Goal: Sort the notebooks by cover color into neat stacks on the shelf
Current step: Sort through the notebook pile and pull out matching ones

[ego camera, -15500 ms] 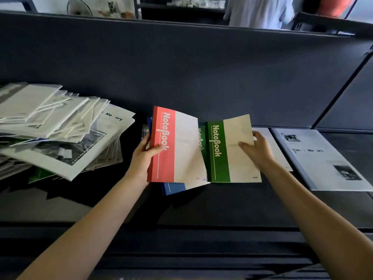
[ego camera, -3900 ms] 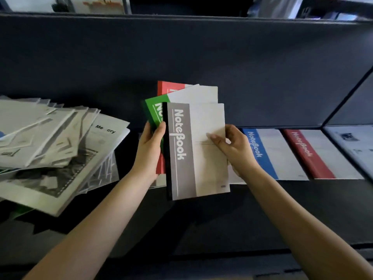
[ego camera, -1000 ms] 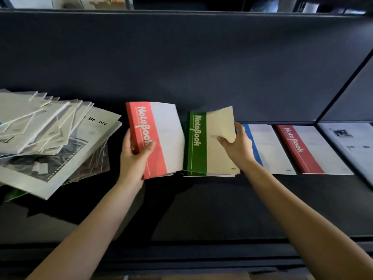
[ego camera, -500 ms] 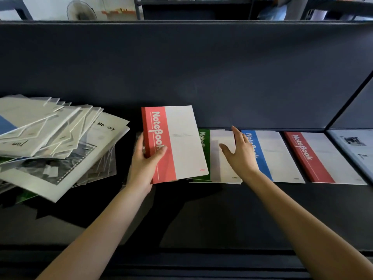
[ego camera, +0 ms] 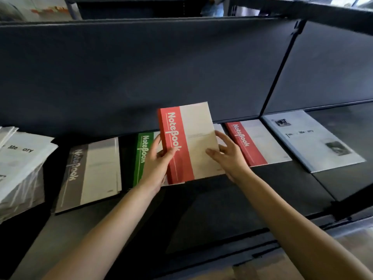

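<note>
Left hand (ego camera: 159,158) grips the spine of the raised red notebook (ego camera: 189,142); the right hand (ego camera: 228,156), flat on the green notebook (ego camera: 142,154) a moment ago, now pinches its outer edge; it hangs near the shelf's (ego camera: 222,209) back edge, beside the lying red notebook (ego camera: 254,142).

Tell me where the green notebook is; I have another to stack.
Head view, left of centre: the green notebook lies on the shelf, right of the grey notebook, partly behind the left hand holding a red notebook.
</note>
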`<act>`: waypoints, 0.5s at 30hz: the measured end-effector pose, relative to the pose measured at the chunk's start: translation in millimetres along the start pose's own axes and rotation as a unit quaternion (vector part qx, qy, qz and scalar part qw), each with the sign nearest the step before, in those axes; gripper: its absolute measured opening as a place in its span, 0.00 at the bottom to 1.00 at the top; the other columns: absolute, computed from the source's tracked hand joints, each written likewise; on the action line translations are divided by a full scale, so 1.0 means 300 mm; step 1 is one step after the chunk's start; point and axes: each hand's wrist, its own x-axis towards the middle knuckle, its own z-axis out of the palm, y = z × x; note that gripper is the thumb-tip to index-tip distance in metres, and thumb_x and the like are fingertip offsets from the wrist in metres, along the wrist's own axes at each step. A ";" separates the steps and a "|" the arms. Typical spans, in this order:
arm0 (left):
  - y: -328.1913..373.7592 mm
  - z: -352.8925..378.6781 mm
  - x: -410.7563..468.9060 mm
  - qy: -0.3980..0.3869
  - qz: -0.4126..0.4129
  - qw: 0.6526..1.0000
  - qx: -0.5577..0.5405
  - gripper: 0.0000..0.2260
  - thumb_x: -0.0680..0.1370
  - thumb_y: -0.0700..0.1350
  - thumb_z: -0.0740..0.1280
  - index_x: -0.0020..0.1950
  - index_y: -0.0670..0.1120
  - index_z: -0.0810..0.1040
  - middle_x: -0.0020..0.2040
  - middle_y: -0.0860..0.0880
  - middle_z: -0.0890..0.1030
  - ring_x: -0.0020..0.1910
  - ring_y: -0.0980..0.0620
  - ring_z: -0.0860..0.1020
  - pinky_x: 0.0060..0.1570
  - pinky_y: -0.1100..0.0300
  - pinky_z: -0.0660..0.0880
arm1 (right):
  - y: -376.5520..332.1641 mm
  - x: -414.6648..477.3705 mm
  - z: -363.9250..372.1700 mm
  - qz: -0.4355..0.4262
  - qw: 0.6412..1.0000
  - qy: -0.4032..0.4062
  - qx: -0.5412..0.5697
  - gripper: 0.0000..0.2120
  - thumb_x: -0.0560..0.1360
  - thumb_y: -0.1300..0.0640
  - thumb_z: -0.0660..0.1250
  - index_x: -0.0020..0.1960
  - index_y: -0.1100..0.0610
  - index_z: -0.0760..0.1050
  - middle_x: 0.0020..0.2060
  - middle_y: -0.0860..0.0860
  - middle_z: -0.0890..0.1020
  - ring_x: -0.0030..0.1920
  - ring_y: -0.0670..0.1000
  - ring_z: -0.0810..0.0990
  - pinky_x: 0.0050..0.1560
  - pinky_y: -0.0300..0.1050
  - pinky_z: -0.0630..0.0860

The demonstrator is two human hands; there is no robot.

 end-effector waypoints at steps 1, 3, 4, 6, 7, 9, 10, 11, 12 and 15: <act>-0.006 0.034 0.007 -0.015 -0.001 1.000 0.009 0.19 0.79 0.43 0.66 0.67 0.56 0.69 0.54 0.56 0.81 0.53 0.58 0.80 0.51 0.61 0.77 | 0.000 0.005 -0.047 -0.012 1.000 0.021 -0.016 0.25 0.76 0.61 0.68 0.70 0.49 0.66 0.49 0.43 0.80 0.49 0.47 0.80 0.47 0.52 0.81; -0.017 0.107 0.017 -0.040 -0.013 0.998 0.050 0.22 0.80 0.41 0.64 0.72 0.54 0.66 0.58 0.54 0.79 0.57 0.57 0.78 0.57 0.61 0.74 | 0.003 0.022 -0.148 -0.019 0.997 0.062 -0.028 0.26 0.76 0.64 0.68 0.71 0.49 0.66 0.50 0.47 0.82 0.49 0.50 0.81 0.49 0.55 0.80; -0.022 0.145 0.021 -0.055 -0.020 0.995 0.082 0.23 0.80 0.42 0.64 0.74 0.52 0.64 0.61 0.53 0.77 0.61 0.56 0.76 0.60 0.61 0.72 | 0.003 0.033 -0.200 -0.014 0.996 0.080 -0.032 0.27 0.76 0.65 0.67 0.71 0.49 0.66 0.49 0.50 0.82 0.49 0.52 0.82 0.50 0.56 0.79; -0.036 0.221 0.030 -0.097 -0.015 0.982 0.158 0.23 0.81 0.43 0.63 0.75 0.50 0.62 0.66 0.53 0.73 0.67 0.54 0.71 0.65 0.61 0.66 | 0.003 0.058 -0.310 -0.001 0.993 0.106 -0.057 0.28 0.76 0.64 0.67 0.72 0.47 0.66 0.47 0.52 0.83 0.47 0.53 0.81 0.50 0.55 0.78; -0.045 0.259 0.035 -0.121 0.000 0.971 0.208 0.23 0.81 0.44 0.62 0.76 0.51 0.62 0.69 0.53 0.71 0.70 0.54 0.68 0.66 0.62 0.63 | 0.001 0.068 -0.362 0.000 0.991 0.111 -0.079 0.28 0.76 0.63 0.66 0.72 0.46 0.66 0.47 0.51 0.83 0.46 0.53 0.81 0.50 0.53 0.77; -0.059 0.332 0.044 -0.148 0.050 0.934 0.321 0.22 0.82 0.46 0.61 0.76 0.50 0.63 0.74 0.52 0.66 0.74 0.52 0.62 0.69 0.61 0.59 | -0.003 0.085 -0.452 -0.002 0.986 0.115 -0.123 0.27 0.76 0.64 0.65 0.72 0.46 0.67 0.47 0.50 0.82 0.47 0.53 0.81 0.46 0.47 0.77; -0.069 0.365 0.053 -0.150 0.080 0.911 0.375 0.21 0.82 0.47 0.59 0.76 0.50 0.62 0.75 0.51 0.64 0.75 0.50 0.60 0.72 0.58 0.56 | -0.005 0.091 -0.487 -0.001 0.983 0.117 -0.144 0.27 0.76 0.65 0.64 0.71 0.46 0.68 0.47 0.50 0.82 0.47 0.53 0.81 0.42 0.43 0.76; -0.081 0.393 0.066 -0.152 0.101 0.885 0.428 0.21 0.83 0.48 0.57 0.76 0.49 0.61 0.77 0.49 0.61 0.77 0.48 0.56 0.75 0.53 0.52 | -0.005 0.097 -0.516 0.004 0.979 0.121 -0.166 0.26 0.76 0.66 0.64 0.70 0.47 0.69 0.48 0.50 0.81 0.47 0.53 0.80 0.40 0.41 0.75; -0.095 0.416 0.080 -0.157 0.112 0.855 0.482 0.21 0.83 0.50 0.55 0.77 0.50 0.60 0.78 0.48 0.58 0.78 0.46 0.52 0.76 0.49 0.48 | 0.002 0.107 -0.543 0.007 0.973 0.126 -0.191 0.26 0.75 0.66 0.63 0.70 0.47 0.69 0.49 0.51 0.81 0.48 0.54 0.80 0.40 0.42 0.75; -0.152 0.449 0.108 -0.173 0.124 0.759 0.615 0.22 0.83 0.54 0.48 0.78 0.55 0.53 0.79 0.49 0.51 0.78 0.44 0.45 0.74 0.44 0.43 | 0.035 0.138 -0.595 0.028 0.951 0.151 -0.269 0.27 0.74 0.64 0.64 0.71 0.47 0.68 0.56 0.55 0.82 0.55 0.58 0.79 0.47 0.43 0.73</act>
